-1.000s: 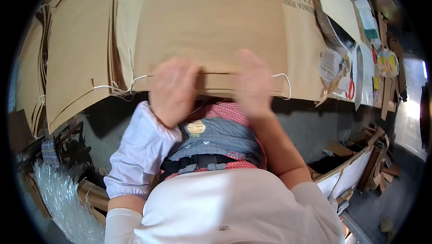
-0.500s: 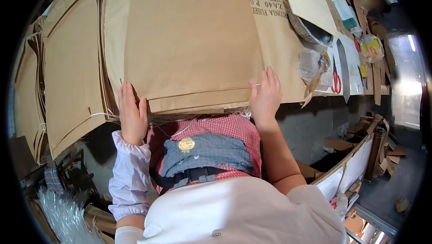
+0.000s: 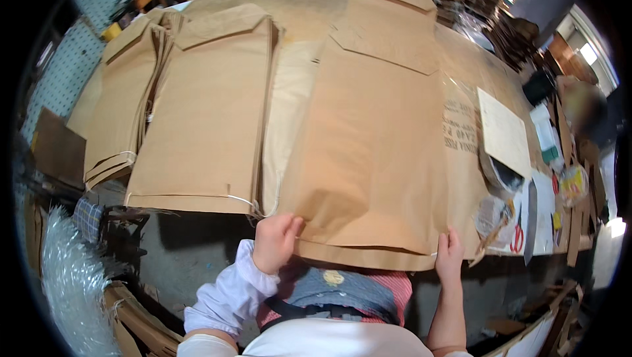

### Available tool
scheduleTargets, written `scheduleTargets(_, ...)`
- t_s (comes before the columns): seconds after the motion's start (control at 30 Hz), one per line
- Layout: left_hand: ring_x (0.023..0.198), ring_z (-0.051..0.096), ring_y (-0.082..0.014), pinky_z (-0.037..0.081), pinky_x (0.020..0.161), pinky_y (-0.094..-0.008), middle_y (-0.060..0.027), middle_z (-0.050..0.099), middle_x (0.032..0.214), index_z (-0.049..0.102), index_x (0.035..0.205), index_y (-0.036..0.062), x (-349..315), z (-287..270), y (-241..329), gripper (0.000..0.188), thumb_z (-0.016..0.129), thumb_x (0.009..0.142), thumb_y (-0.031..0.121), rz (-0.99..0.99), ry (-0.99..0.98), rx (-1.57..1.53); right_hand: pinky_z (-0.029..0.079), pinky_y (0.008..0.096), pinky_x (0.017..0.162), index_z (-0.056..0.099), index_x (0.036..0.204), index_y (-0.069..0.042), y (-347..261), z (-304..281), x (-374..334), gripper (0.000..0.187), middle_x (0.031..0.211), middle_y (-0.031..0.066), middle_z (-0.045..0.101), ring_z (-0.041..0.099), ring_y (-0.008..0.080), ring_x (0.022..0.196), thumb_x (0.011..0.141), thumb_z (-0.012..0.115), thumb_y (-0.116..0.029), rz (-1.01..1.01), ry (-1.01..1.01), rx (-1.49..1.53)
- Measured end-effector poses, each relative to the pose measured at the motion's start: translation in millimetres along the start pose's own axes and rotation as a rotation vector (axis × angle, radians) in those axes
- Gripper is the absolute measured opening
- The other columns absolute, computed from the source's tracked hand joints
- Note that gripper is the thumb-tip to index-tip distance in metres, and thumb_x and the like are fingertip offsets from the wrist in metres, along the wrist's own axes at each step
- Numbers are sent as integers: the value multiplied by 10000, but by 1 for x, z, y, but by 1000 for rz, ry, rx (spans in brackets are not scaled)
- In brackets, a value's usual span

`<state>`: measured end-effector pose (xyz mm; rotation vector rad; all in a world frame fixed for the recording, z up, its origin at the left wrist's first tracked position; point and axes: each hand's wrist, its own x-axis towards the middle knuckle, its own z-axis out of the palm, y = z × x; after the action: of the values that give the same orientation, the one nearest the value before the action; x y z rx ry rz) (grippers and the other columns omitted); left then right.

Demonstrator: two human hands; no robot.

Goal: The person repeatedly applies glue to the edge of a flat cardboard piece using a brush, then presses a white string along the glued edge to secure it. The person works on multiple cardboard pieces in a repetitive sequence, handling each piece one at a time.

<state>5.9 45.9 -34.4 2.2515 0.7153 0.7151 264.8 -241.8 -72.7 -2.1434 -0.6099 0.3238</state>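
Observation:
A long brown paper sack (image 3: pixel 378 153) lies before me with its folded near end at the table's front edge. My left hand (image 3: pixel 275 244) pinches the near left corner of that sack between thumb and fingers. At the near right corner, my right hand (image 3: pixel 450 253) grips the edge, thumb on top. Between the hands the paper bulges up slightly and the folded strip gapes a little. Another sack with a folded end (image 3: pixel 395 5) shows past its far end. To the left lies a stack of similar sacks (image 3: pixel 201 107) with white string at its near edge.
A second sack stack (image 3: pixel 122 110) lies farther left. On the right are a pale board (image 3: pixel 503 130) over a dark round container, red-handled scissors (image 3: pixel 517 238), a long blade (image 3: pixel 530 215) and a clear plastic bag (image 3: pixel 490 217). Clear plastic strands (image 3: pixel 69 291) stand at lower left.
Both hands have gone from resting on the sack's near corners to gripping them. The sack's near end has come toward me and buckled. My view now takes in the table's far side.

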Motion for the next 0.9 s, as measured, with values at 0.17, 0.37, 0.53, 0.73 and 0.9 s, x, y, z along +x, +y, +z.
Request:
scheduleTargets(0.17,669,570,-308,446,610,-395,-110,573,722,593,815,70,-24,-71,-19,12,595,807,79,329,332,450,437,320,924,474,1243,100,-52,74,4,360,1140,190,602,575,247,1074,948,439,-103,-110,-21,191)
scheduleTargets(0.37,573,457,-216,392,554,-314,-107,519,661,543,793,-10,-52,-199,-142,186,507,928,113,-215,636,461,454,250,808,327,1360,78,-140,201,36,486,997,65,564,539,114,910,936,476,-109,-170,-636,514)
scheduleTargets(0.53,667,540,-131,440,628,-277,-77,607,731,605,889,-47,-30,-286,-241,266,497,950,188,-222,642,376,438,231,517,260,1410,6,-227,261,30,523,801,41,537,490,73,589,921,432,-65,-46,-943,698)
scheduleTargets(0.73,715,553,-96,462,665,-277,-63,646,774,650,890,-25,-45,-324,-347,265,580,906,230,-316,634,245,496,240,578,115,1475,-82,-200,206,2,728,948,82,605,559,91,716,909,567,-147,-43,-1316,668)
scheduleTargets(0.9,771,607,-189,485,718,-300,-120,654,894,628,936,-19,-30,-249,-224,247,611,901,225,-244,916,501,488,329,729,659,926,-29,-105,37,20,165,883,131,641,612,245,803,778,615,-87,-162,-396,-44)
